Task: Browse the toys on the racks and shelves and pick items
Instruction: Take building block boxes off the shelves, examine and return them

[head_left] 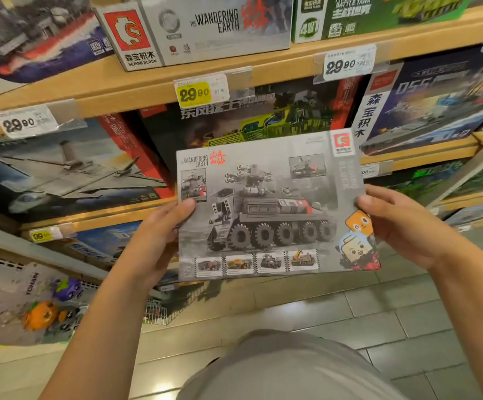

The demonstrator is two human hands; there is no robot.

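Grey armoured-vehicle box [272, 209], many-wheeled artwork

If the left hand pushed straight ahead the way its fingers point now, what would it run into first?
The left hand grips the grey Wandering Earth box and points up and forward at the shelves. Past that box, it would probably meet the dark green-truck box first, though depth is unclear.
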